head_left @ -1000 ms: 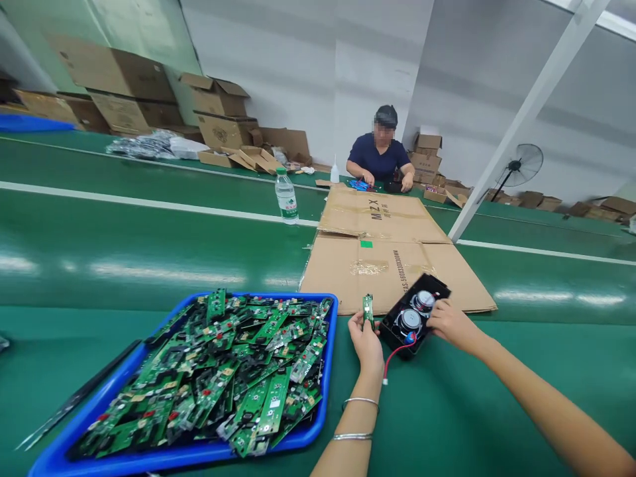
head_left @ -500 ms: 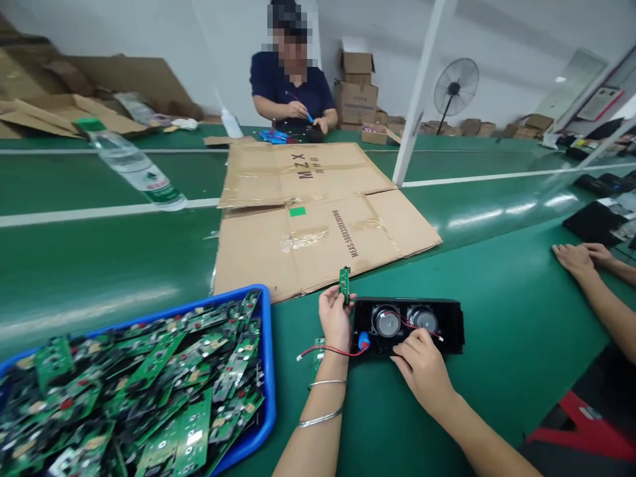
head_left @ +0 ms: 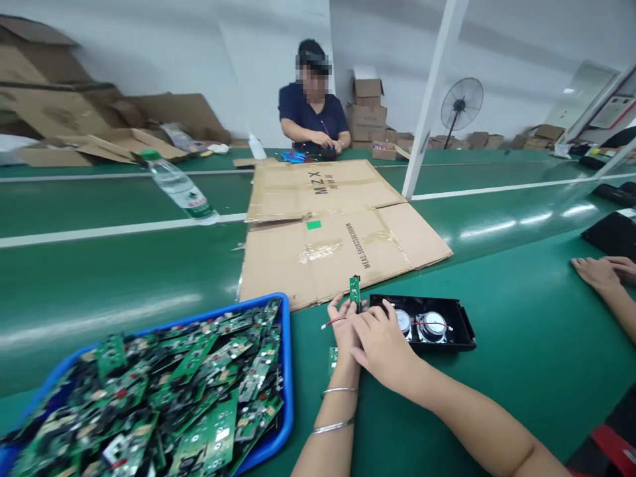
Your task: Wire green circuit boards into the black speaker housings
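My left hand [head_left: 340,326] holds a small green circuit board [head_left: 354,292] upright between its fingertips. My right hand [head_left: 381,346] reaches across in front of it, its fingers at the board and at a thin red wire [head_left: 332,320] that shows just left of my left hand. What the right fingers grip is hidden. A black speaker housing [head_left: 424,324] with two round speakers lies flat on the green table directly to the right. Another green board [head_left: 332,358] lies on the table under my left wrist.
A blue tray [head_left: 285,371] heaped with several green circuit boards sits at lower left. Flattened cardboard [head_left: 338,225] lies beyond my hands, with a water bottle [head_left: 181,189] to its left. A person works at the far side. Another person's hands [head_left: 601,273] rest at right, near black housings [head_left: 613,232].
My right hand left the speaker housing and moved left to the board in my left hand. The red wire's free end came up to my fingers. The view shifted slightly.
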A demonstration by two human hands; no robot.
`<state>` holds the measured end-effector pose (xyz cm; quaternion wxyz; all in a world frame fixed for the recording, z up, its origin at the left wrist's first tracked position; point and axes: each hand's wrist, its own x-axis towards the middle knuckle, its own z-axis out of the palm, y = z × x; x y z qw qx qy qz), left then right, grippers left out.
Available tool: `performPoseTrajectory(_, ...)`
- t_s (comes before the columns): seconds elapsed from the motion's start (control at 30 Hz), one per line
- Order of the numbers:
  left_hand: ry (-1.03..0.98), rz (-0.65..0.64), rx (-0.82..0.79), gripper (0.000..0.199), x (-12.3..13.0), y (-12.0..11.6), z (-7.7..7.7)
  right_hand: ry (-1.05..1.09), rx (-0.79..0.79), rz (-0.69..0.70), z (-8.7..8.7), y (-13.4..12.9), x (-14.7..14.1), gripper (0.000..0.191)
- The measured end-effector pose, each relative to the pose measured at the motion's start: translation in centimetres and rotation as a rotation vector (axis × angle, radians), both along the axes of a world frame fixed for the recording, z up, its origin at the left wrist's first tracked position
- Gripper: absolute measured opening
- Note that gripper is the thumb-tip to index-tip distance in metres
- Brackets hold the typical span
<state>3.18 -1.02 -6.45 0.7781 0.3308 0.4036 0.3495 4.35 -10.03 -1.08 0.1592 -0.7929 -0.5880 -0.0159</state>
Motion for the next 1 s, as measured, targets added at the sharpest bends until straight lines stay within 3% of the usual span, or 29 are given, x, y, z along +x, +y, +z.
performPoseTrajectory(0.1,-0.060,0.025,0.031,0.054,-0.6,0.6,0.0,0.271,-0.045,-0.035,1.1,1.4,0.8,0.035)
performPoseTrajectory(0.2,-0.226,-0.021,0.000,0.056,-1.1,1.4,-0.1,0.627,0.237,-0.080,2.2,1.3,2.2,0.025)
performPoseTrajectory(0.3,-0.388,-0.128,-0.152,0.048,-1.4,2.0,-0.1,0.971,0.400,-0.157,2.5,0.8,3.9,0.038)
performPoseTrajectory(0.37,-0.424,-0.180,-0.216,0.044,-1.5,2.1,0.1,1.077,0.361,-0.209,2.1,0.8,4.8,0.048)
performPoseTrajectory(0.6,-0.389,-0.361,-0.210,0.042,-1.7,1.6,0.7,0.777,0.295,-0.168,0.2,1.6,5.7,0.029)
performPoseTrajectory(0.87,-0.324,-0.413,0.006,0.053,-2.7,1.3,2.8,0.634,0.428,-0.176,1.1,1.3,4.8,0.027)
performPoseTrajectory(1.0,-0.248,-0.403,0.103,0.062,-2.9,1.5,2.7,0.497,0.461,-0.135,0.9,1.3,4.1,0.026)
